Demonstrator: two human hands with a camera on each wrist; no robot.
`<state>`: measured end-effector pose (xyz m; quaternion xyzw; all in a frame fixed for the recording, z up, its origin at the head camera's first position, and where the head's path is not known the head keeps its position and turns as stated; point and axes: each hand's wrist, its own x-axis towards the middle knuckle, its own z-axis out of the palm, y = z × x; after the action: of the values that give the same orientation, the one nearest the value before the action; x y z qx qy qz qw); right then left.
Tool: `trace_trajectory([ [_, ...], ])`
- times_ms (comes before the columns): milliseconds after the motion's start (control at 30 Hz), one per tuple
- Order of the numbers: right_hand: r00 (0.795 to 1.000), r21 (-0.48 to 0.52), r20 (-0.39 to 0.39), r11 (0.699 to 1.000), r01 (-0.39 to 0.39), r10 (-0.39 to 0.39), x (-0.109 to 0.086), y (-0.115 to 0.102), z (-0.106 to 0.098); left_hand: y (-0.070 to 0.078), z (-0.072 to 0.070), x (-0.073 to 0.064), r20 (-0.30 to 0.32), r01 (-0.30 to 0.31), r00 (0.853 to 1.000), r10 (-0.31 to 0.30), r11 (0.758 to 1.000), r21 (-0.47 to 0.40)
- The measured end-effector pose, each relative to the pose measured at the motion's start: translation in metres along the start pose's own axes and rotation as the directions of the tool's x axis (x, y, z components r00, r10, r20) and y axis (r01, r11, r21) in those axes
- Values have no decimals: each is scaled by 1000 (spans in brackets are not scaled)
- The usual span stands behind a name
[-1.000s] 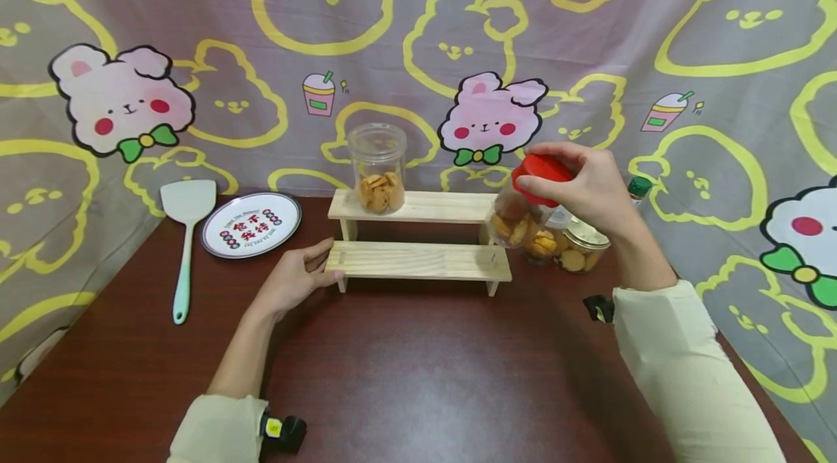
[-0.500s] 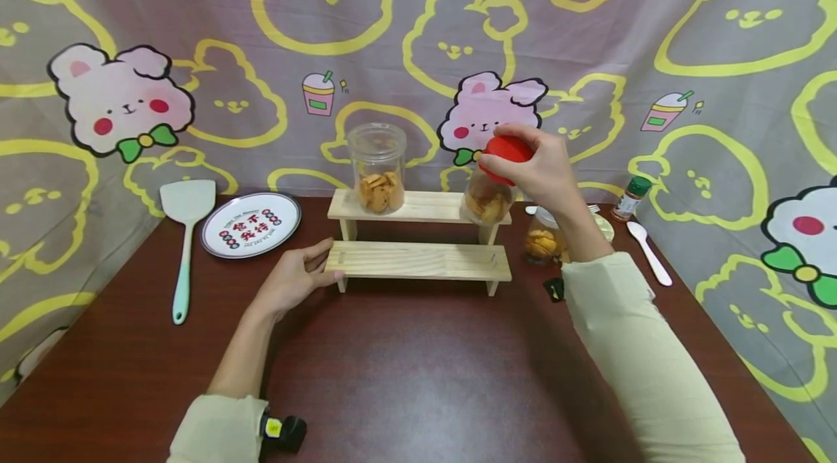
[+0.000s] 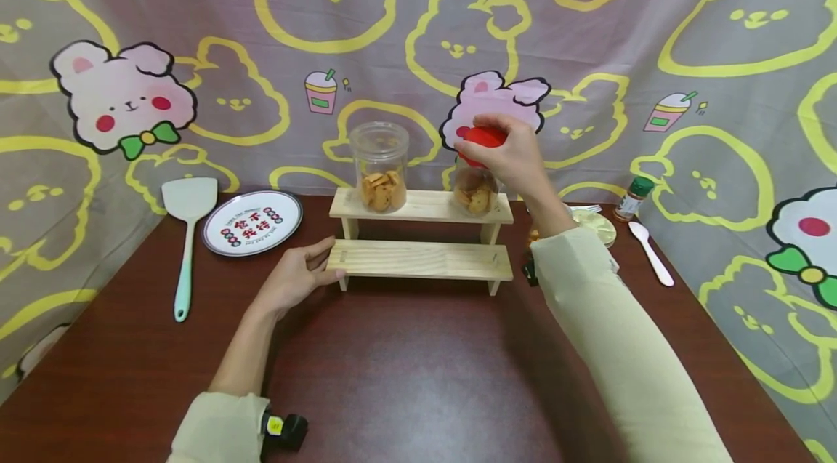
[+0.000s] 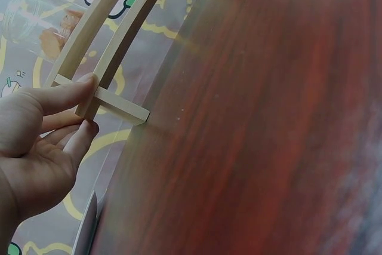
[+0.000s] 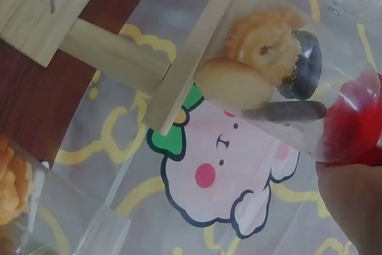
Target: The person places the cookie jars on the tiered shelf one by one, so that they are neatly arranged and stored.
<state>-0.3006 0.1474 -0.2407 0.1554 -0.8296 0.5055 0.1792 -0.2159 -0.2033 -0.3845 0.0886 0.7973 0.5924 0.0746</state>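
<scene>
My right hand (image 3: 513,158) grips the red lid (image 3: 482,146) of a clear cookie jar (image 3: 475,195). That jar stands at the right end of the upper tier (image 3: 425,207) of a two-tier wooden shelf. Several light and dark cookies (image 5: 265,46) show through its side in the right wrist view. At the left end of the lower tier (image 3: 418,259), my left hand (image 3: 297,278) pinches the board, thumb on one side and fingers on the other in the left wrist view. A second clear-lidded cookie jar (image 3: 379,172) is upright on the upper tier's left end.
To the left lie a pale green spatula (image 3: 187,238) and a white printed plate (image 3: 252,223). On the right are a green-capped seasoning bottle (image 3: 633,199), a white spoon (image 3: 651,254) and a gold-lidded jar (image 3: 595,225). Another cookie jar (image 5: 15,189) is partly hidden behind my right arm in the head view.
My right hand has carried the red-lidded jar leftward from beside the shelf onto the upper tier, and the jar has gone from tilted to upright. The left hand stays at the lower tier.
</scene>
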Motion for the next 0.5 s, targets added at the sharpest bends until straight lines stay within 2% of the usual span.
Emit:
trace_trajectory([
  [267,1000,22,-15,1000,-5,6,10,-1,14,-1,0,0,-8,-14,1000,14,1000,0],
  [500,1000,-22,-20,1000,-16,15,10,-3,16,-1,0,0,-8,-21,1000,21,1000,18],
])
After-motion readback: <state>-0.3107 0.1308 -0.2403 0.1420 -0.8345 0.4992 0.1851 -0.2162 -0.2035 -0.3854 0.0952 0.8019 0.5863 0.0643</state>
